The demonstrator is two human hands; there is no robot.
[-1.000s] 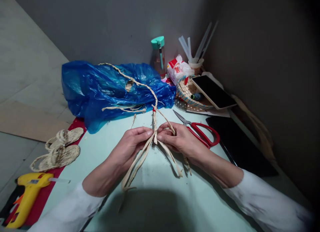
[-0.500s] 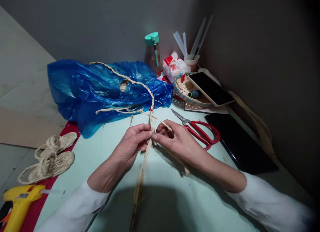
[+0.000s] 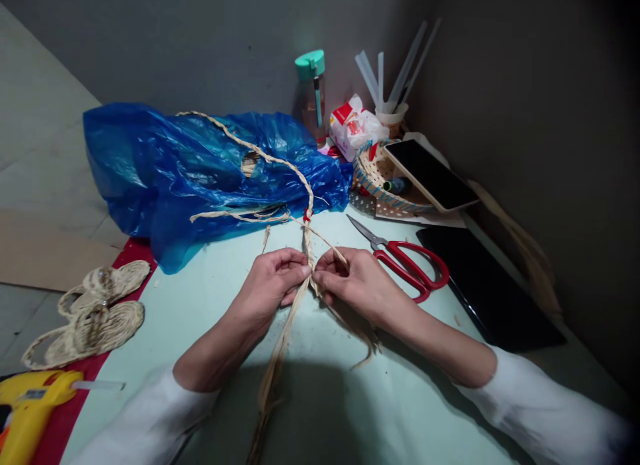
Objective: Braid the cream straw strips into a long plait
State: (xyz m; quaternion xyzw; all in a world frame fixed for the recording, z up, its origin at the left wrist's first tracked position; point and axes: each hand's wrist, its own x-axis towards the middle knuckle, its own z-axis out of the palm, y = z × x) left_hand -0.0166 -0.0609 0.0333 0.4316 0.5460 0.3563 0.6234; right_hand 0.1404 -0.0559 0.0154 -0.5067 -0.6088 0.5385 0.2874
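Note:
A pale straw-like braid [image 3: 287, 163] runs from the blue plastic bag [image 3: 165, 178] down towards me, with a small red tie [image 3: 307, 214] around it. Just below that tie, my left hand [image 3: 277, 275] pinches the braid's lower end between thumb and fingers. Close against it, my right hand [image 3: 353, 278] is closed on a strand of the same fibre. One long loose strand [image 3: 280, 348] hangs from the pinch towards the front edge, and a shorter frayed one [image 3: 367, 345] trails beneath my right hand. The fingertips partly hide the joint.
Red-handled scissors [image 3: 407, 258] lie right of my hands, beside a black tablet [image 3: 490, 285]. Behind are a woven basket [image 3: 367, 175] with a phone-like device [image 3: 431, 175] on it, and a bottle [image 3: 313, 98]. At left are woven sandals [image 3: 100, 318] and a yellow glue gun [image 3: 40, 398].
The view has shifted slightly. Both hands stay together at the braid's end, and the short strand under my right hand now hangs more spread out.

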